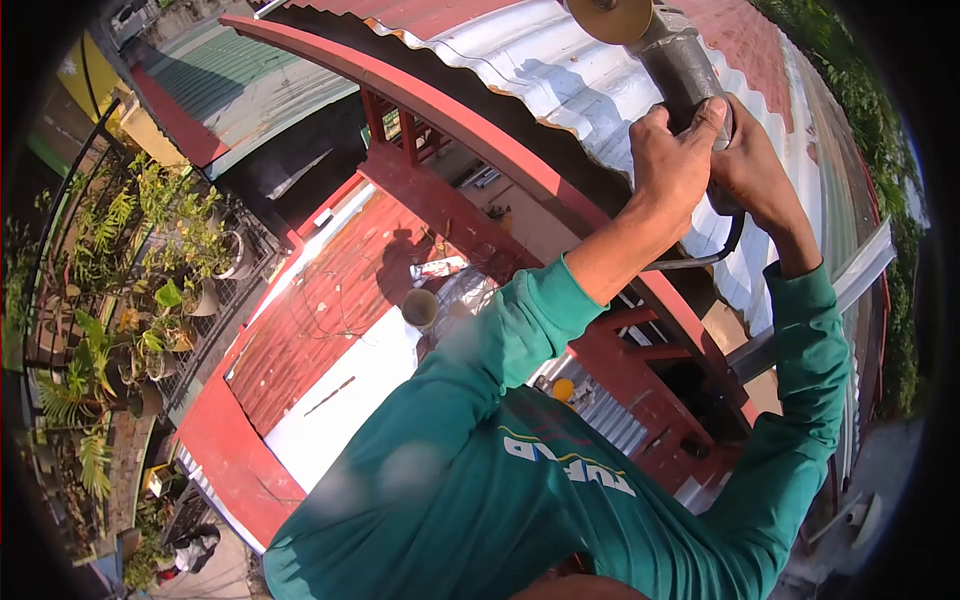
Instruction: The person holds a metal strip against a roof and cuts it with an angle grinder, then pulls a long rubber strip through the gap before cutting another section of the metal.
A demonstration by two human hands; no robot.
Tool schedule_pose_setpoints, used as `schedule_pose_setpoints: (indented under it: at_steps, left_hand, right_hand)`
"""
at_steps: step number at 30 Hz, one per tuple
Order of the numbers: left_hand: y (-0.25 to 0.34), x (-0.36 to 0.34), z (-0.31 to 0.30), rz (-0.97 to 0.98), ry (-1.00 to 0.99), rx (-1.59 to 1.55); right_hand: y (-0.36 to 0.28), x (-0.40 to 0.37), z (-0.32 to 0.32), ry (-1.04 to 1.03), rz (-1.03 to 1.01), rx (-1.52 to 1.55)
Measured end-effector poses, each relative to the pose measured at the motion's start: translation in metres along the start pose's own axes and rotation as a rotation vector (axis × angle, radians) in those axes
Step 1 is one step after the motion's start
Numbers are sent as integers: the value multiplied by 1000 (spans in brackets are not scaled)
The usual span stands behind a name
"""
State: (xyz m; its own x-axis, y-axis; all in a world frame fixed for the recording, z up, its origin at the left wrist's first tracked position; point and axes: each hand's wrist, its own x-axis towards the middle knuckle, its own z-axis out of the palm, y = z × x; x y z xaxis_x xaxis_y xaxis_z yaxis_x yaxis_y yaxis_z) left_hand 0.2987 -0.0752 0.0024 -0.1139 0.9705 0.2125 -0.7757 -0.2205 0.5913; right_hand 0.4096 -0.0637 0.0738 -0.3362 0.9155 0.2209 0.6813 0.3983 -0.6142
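Note:
I hold a grey angle grinder (pixel 680 60) with both hands, high at the top of the view. My left hand (pixel 672 155) wraps the body from the left, thumb up along it. Behind and to the right, my right hand (pixel 752 165) grips the same body. The grinder's yellowish disc (pixel 608 15) points up at the frame's edge, and a black cable (pixel 705 258) loops down from the tool. Both arms wear green long sleeves. Under the tool lie a corrugated metal roof sheet (pixel 560 85) and a curved red steel beam (pixel 440 105).
I am high above a lower red roof (pixel 320 320) with a white strip. Red steel framing (pixel 650 360) crosses below my arms. Potted plants (pixel 150 300) crowd a railed balcony at the left. Far below at the bottom left a person (pixel 190 550) is by the ground.

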Motion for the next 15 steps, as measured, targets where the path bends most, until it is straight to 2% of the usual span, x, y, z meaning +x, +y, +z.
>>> schedule_pose_setpoints:
  at_steps: [2,5,6,7,9,11,12,13,14,15]
  left_hand:
    - [-6,-7,2,-18,-32,23]
    - [-13,-16,8,-18,-73,49]
    - [-15,-17,8,-24,-95,31]
    - [-18,-18,9,-29,-119,15]
    - [-21,-19,16,-19,-87,-6]
    - [-27,-19,14,-2,-104,44]
    - [-29,-20,14,-25,-100,22]
    - [-24,-21,12,-100,-136,133]
    - [-15,-24,15,-151,-80,227]
    - [-9,-26,18,-196,-26,324]
  right_hand:
    - [-5,-16,0,55,-20,-27]
    - [-10,-34,-6,56,82,-22]
    - [2,-35,-3,169,-33,-39]
    - [8,-36,-4,180,-9,-31]
    - [13,-40,-7,122,55,-81]
    - [1,-47,-13,64,134,-4]
    - [-3,-50,-16,78,48,-12]
    - [-8,-55,-19,91,-28,-21]
    - [-24,-58,-26,-29,178,-60]
    - [-27,-66,-32,-64,135,27]
